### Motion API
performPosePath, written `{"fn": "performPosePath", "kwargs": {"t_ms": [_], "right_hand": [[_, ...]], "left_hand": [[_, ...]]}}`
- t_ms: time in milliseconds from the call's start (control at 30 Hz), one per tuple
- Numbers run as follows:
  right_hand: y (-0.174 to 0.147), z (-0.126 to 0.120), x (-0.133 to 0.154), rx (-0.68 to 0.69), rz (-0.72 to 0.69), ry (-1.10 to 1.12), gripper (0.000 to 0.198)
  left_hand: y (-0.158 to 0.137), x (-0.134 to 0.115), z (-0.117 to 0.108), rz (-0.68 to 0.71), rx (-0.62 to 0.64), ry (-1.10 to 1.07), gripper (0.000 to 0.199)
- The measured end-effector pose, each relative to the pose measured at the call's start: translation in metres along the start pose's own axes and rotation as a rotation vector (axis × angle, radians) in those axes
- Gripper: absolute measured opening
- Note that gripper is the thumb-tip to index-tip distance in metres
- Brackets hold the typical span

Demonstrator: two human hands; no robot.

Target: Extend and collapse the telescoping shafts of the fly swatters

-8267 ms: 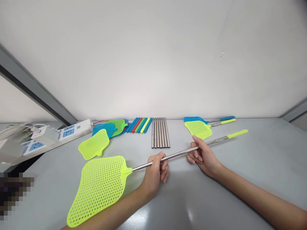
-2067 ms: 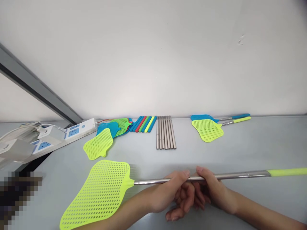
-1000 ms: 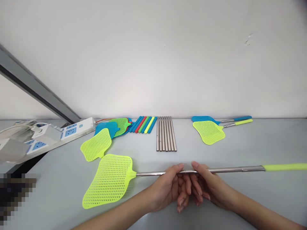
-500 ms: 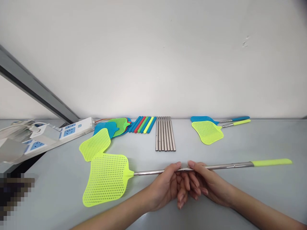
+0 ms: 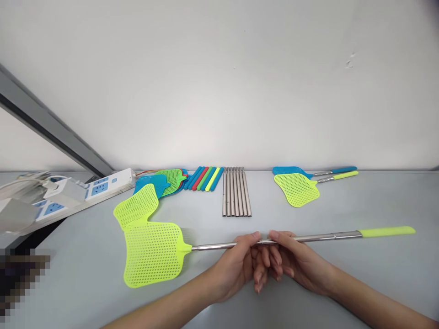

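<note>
Swatter (image 5: 265, 242): assembled, shaft extended, held crosswise at mid-length.
Head (image 5: 152, 253) yellow-green, broad, perforated throughout, at left of view; its narrow neck (image 5: 185, 248) meets the thin end of the shaft (image 5: 212, 246). Shaft shiny metal, straight, stepped in sections, thickening rightward. Grip (image 5: 387, 232) yellow-green, slim, tip rounded, on the thick end. Whole piece spans lower half of view, near level, grip end slightly higher.

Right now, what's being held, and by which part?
Left hand and right hand hold the yellow-green perforated plastic flyswatter, around mid-length of its shiny metal shaft.
</note>
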State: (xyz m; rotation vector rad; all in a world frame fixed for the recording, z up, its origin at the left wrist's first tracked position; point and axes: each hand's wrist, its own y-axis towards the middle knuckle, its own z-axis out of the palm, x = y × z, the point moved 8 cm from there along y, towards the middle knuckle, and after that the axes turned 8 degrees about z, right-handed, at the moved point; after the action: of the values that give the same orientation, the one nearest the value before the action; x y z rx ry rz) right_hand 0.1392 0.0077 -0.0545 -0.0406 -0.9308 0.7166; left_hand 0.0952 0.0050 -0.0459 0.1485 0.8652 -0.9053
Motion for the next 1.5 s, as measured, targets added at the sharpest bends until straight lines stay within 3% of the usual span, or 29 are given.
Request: {"fn": "performPosePath", "kwargs": {"t_ms": [167,633,1100,1500], "right_hand": [[-0.001,0.001,0.003,-0.007,0.004,0.0,0.052],[-0.004,0.006,0.009,-0.023,0.028,0.029,0.042],[-0.004,0.005,0.012,-0.029,0.01,0.032,0.034],[-0.005,0.007,0.014,0.008,-0.037,0.041,0.019]], "left_hand": [[0.0,-0.011,-0.005,0.122,-0.049,0.023,0.037],[-0.001,-0.019,-0.01,0.237,-0.096,0.237,0.026],[-0.002,-0.021,-0.01,0.287,-0.074,0.387,0.022],[-0.003,-0.023,-0.005,0.323,-0.048,0.39,0.022]]}}
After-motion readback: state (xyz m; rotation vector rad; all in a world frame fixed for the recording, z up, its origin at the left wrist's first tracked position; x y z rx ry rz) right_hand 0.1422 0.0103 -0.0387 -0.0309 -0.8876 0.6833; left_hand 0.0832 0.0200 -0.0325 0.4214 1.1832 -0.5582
